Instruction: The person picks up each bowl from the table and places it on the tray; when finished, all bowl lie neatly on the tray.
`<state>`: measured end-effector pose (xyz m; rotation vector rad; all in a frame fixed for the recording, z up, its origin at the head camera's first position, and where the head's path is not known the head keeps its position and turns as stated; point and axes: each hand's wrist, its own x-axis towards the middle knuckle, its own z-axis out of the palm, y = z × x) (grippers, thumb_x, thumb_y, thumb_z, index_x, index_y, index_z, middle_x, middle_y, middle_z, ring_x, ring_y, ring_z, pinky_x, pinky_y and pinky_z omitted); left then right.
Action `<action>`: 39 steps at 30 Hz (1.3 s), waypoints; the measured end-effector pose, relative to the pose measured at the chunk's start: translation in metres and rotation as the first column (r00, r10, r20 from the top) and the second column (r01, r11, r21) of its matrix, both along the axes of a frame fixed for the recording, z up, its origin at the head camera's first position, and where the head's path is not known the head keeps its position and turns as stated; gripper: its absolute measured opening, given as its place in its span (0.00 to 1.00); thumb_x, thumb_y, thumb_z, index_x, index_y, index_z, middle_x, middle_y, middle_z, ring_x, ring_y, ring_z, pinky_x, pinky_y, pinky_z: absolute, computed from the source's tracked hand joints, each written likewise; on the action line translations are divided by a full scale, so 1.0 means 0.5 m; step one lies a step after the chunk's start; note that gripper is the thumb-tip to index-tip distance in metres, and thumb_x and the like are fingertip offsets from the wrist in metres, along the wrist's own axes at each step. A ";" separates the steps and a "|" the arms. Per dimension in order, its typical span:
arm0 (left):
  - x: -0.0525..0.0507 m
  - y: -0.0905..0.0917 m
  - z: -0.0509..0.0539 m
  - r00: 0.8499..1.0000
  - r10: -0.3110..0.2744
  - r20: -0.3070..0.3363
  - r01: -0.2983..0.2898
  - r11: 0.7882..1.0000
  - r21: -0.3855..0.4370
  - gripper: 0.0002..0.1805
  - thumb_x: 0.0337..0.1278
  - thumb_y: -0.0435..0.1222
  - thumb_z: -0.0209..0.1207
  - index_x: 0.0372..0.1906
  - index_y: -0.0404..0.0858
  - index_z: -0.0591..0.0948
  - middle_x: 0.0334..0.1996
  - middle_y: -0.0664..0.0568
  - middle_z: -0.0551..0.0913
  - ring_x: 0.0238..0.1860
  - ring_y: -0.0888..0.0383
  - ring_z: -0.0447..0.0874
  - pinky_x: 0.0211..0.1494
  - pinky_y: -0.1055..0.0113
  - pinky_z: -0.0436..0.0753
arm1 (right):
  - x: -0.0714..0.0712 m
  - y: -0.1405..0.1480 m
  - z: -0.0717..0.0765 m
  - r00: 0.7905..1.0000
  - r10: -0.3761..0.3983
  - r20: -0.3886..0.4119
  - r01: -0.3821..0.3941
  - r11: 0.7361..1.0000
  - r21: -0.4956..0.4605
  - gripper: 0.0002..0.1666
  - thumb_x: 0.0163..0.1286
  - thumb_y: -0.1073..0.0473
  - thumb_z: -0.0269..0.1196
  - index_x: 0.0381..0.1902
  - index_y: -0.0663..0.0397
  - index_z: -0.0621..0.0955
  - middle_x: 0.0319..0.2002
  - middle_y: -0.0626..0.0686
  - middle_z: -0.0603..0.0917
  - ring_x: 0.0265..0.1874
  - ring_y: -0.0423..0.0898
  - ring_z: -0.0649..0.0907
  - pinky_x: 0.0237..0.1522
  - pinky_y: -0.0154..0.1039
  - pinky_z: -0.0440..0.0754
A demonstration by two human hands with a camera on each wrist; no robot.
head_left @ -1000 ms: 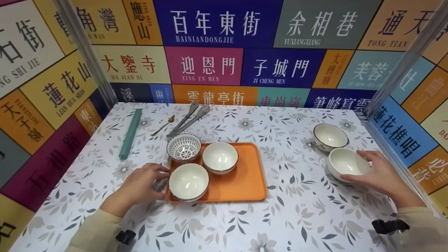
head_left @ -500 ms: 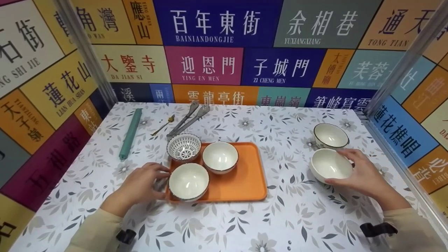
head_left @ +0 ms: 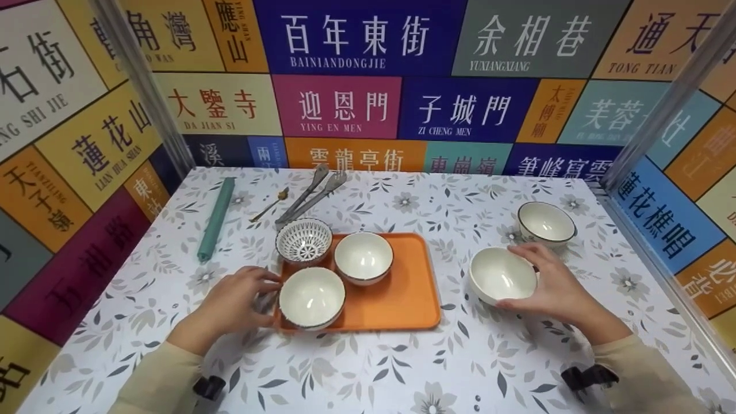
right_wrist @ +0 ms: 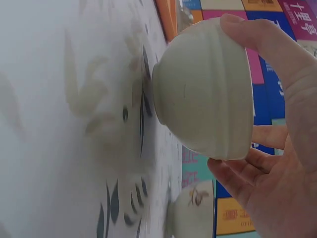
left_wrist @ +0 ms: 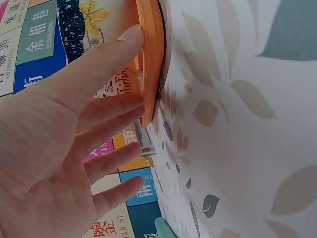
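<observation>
Colourful panels of Chinese street and place names [head_left: 339, 109] wrap the back and both sides of a white surface [head_left: 437, 362] printed with grey leaves and flowers; the right hand [head_left: 555, 290] holds a plain cream bowl [head_left: 501, 276] by its right side, thumb near the front and fingers round the back, so its grip is firmly filled; the bowl stands upright, to the right of an orange tray [head_left: 405, 296] and near its edge, though whether its foot touches the surface is hard to tell; a dark-rimmed bowl [head_left: 546, 223] sits behind it, further right.

On the tray, a front bowl [head_left: 312, 299] with a yellow flower outside, a middle bowl [head_left: 364, 259] and a black-patterned bowl [head_left: 303, 242] crowd the left half; the left hand [head_left: 236, 302] rests at the tray's left edge, its grip loose, fingers extended and holding nothing, the thumb overlapping the orange rim in the left wrist view; behind lie a green stick [head_left: 217, 219], a small gold spoon [head_left: 268, 207], a grey spoon [head_left: 306, 191] and a grey fork [head_left: 319, 194].
</observation>
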<state>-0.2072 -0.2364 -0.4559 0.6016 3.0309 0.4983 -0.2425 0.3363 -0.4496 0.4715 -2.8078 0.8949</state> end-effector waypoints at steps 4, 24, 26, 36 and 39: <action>-0.001 0.002 0.000 1.000 -0.006 0.004 0.006 1.000 0.001 0.34 0.37 0.46 0.81 0.56 0.40 0.88 0.60 0.49 0.84 0.66 0.44 0.76 0.66 0.40 0.77 | 0.000 -0.030 0.001 0.999 0.038 -0.004 -0.038 0.999 -0.019 0.67 0.31 0.39 0.88 0.69 0.62 0.76 0.64 0.59 0.73 0.61 0.62 0.76 0.62 0.64 0.75; 0.003 0.001 0.002 0.999 -0.029 -0.033 0.029 1.000 -0.010 0.32 0.38 0.44 0.81 0.54 0.39 0.89 0.58 0.48 0.85 0.65 0.43 0.77 0.62 0.41 0.79 | 0.000 -0.154 0.005 0.976 0.217 -0.034 -0.219 0.971 -0.099 0.65 0.31 0.43 0.89 0.69 0.58 0.76 0.66 0.55 0.74 0.61 0.56 0.78 0.64 0.61 0.75; 0.004 0.001 0.003 0.999 -0.030 -0.034 0.029 1.000 -0.010 0.32 0.38 0.44 0.81 0.54 0.40 0.89 0.58 0.48 0.85 0.64 0.43 0.77 0.62 0.41 0.79 | 0.000 -0.166 0.004 0.971 0.235 -0.031 -0.237 0.965 -0.113 0.66 0.30 0.43 0.89 0.69 0.58 0.76 0.65 0.55 0.74 0.62 0.56 0.78 0.66 0.61 0.75; 0.002 0.004 0.007 1.000 -0.012 0.002 0.012 1.000 -0.003 0.33 0.37 0.45 0.81 0.55 0.40 0.88 0.59 0.49 0.85 0.65 0.44 0.77 0.65 0.41 0.78 | 0.007 -0.217 -0.016 0.956 0.294 -0.006 -0.291 0.944 -0.154 0.67 0.30 0.39 0.88 0.70 0.56 0.76 0.67 0.53 0.73 0.67 0.56 0.75 0.72 0.63 0.70; 0.001 0.002 0.005 1.000 -0.012 0.003 0.012 1.000 -0.001 0.33 0.37 0.45 0.81 0.55 0.40 0.88 0.59 0.48 0.85 0.65 0.44 0.77 0.65 0.41 0.78 | 0.010 -0.230 -0.022 0.953 0.303 0.004 -0.300 0.944 -0.139 0.67 0.30 0.37 0.88 0.71 0.54 0.76 0.67 0.51 0.73 0.67 0.55 0.75 0.71 0.63 0.71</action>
